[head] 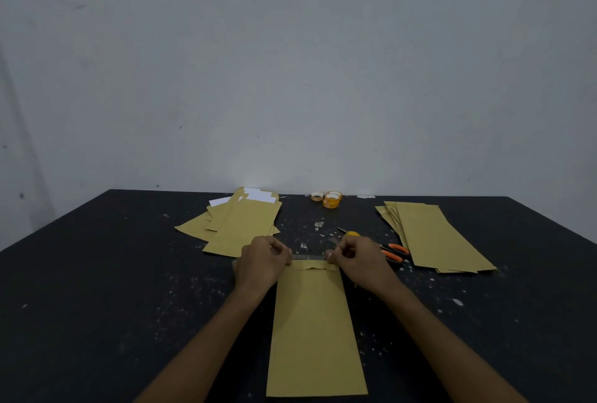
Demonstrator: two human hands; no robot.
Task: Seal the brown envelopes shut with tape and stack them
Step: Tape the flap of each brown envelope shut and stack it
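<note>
One brown envelope lies flat on the dark, paint-flecked table. Its long axis runs from the near edge toward the far side, directly in front of the person. Both forearms reach forward along either side of it. At the envelope's far end, the left hand is positioned at the left corner and the right hand at the right corner. The fingers of each hand are curled and pinch one end of a clear tape strip. The strip is stretched straight between the hands, across the width of the envelope at its far end. Whether the strip already adheres to the paper cannot be determined from this view. Just right of the right hand lie scissors with orange handles, partly hidden by that hand. A small yellow object, possibly a cutter, lies just beyond its knuckles. Farther back on the left, a loose left pile of brown envelopes is fanned out, with white sheets protruding from their far ends. On the right, a neater right stack of brown envelopes lies flat, well apart from the left pile. Between the two groups, at the far table edge, stand three tape rolls close together. A plain pale wall rises behind the table.
</note>
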